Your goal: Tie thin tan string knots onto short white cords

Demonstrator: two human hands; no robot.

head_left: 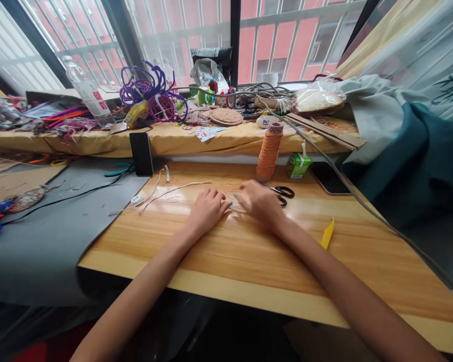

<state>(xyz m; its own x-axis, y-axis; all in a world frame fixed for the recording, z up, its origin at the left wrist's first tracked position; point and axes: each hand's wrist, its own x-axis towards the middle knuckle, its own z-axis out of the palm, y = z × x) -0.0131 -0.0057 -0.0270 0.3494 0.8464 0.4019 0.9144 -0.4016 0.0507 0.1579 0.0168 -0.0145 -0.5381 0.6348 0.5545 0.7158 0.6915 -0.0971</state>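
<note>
My left hand (208,213) rests on the wooden table with its fingers bent and close together, pinching thin pale cord (237,206). Facing it, my right hand (263,205) is closed in a pinch on the same cord, its fingers partly blurred. Small turquoise spots show at the fingertips of both hands. Fine orange thread lies in loose loops just behind them. Black-handled scissors (286,191) lie right of my right hand, their blades partly hidden by it. Behind stands an upright cone of orange thread (270,153). White cords (166,191) lie left of my left hand.
A phone (141,154) stands upright at the back left. A green drink carton (299,165) and a dark tablet (330,177) are at the back right. A yellow cutter (327,234) lies near my right forearm. A grey cable (366,203) crosses the right side. Craft supplies crowd the sill.
</note>
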